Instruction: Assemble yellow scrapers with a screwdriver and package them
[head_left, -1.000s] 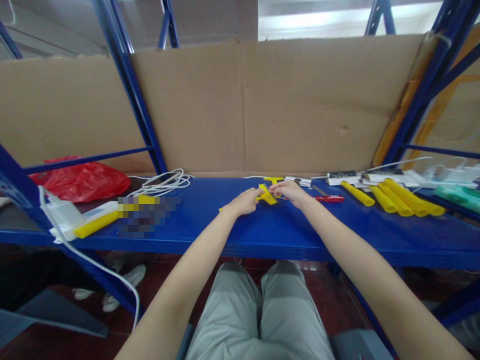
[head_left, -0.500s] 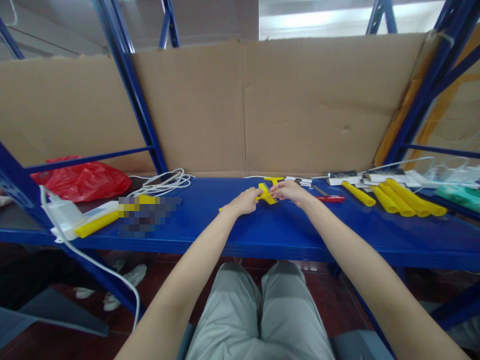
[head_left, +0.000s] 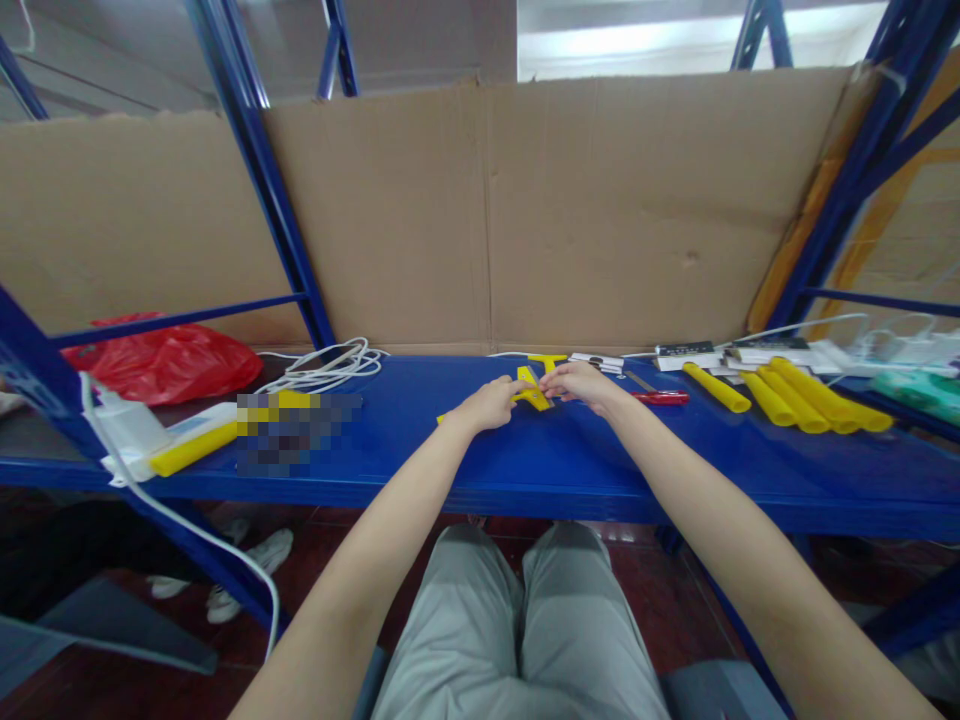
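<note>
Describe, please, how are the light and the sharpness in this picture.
Head view: a bright strip at upper right looks washed out; head view: a pixelated patch hides things on the blue table; head view: the yellow piece by the fingers looks soft in detail.

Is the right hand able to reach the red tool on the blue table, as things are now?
Probably yes: the red tool lies close beside the right hand, with nothing visible lying on top. But that hand is at the yellow piece, so it would need to leave that.
</note>
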